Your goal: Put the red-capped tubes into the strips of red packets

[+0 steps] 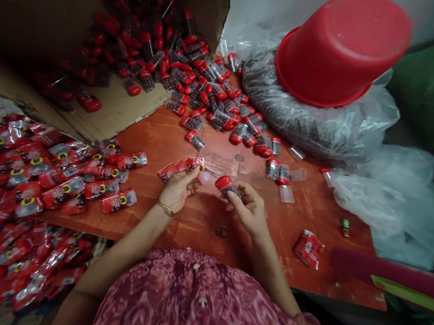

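My left hand is closed on a small red printed plastic packet with a clear part, over the middle of the table. Other red packets show just behind those fingers; whether they are held too, I cannot tell. In my right hand is a small clear container with a red cap and dark contents, pinched between thumb and fingers. Its capped end points toward the left hand, and a short gap separates it from the packet. Fingers hide part of the container.
Many similar containers spill from a cardboard box onto the red table. Filled packets are heaped at left. A red tub rests upside down on a plastic bag. Flat packets lie at right.
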A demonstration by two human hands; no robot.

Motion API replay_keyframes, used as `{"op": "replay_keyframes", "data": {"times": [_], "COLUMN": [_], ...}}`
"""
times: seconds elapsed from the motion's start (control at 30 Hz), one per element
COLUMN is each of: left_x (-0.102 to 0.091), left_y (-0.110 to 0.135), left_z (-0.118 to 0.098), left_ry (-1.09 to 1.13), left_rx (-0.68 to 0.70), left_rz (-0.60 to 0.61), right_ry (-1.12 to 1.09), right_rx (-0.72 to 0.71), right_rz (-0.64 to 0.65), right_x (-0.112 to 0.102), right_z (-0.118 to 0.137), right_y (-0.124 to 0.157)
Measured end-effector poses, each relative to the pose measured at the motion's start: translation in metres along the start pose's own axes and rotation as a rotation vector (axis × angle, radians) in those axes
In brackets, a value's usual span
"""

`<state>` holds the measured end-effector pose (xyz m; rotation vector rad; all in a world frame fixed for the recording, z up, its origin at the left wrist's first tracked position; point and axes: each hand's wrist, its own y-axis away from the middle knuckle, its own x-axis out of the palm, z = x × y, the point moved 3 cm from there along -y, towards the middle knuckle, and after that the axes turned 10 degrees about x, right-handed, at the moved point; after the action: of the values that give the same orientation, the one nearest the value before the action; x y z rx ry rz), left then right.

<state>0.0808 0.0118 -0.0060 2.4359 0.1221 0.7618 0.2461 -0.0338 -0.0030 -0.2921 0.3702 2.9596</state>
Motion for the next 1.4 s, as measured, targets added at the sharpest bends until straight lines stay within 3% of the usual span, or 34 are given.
{"op": "replay_keyframes", "data": {"times": [0.17,0.43,0.6,0.73,0.93,1.17,1.3,1.4], "left_x": [0.004,0.002,0.001,0.002,0.002,0.008,0.013,0.015], "left_y": [0.002,0.003,0.000,0.000,0.002,0.005,0.007,0.008], "left_z": [0.000,-0.005,-0.003,-0.002,-0.001,0.010,0.015,0.014], "left_ry": [-0.108,-0.197,-0.225,-0.290,-0.323,-0.173,-0.127,-0.081], "left_rx": [0.074,0.137,0.129,0.204,0.281,0.337,0.290,0.300], "left_rz": [0.056,0.180,0.224,0.263,0.301,0.264,0.278,0.241], "right_ry": [-0.091,-0.095,-0.106,-0.092,-0.126,-0.134,-0.230,-0.358], "right_rx": [0.078,0.150,0.091,0.028,0.101,-0.003,-0.024,-0.001], "right_rz": [0.153,0.161,0.119,0.087,0.153,0.121,-0.029,-0.057], "right_x": [0.004,0.012,0.011,0.011,0.014,0.018,0.030,0.043], "right_z": [0.015,0.014,0.018,0.021,0.014,0.007,0.002,0.001], "right_y": [0.009,0.003,0.004,0.004,0.004,0.005,0.008,0.011]}}
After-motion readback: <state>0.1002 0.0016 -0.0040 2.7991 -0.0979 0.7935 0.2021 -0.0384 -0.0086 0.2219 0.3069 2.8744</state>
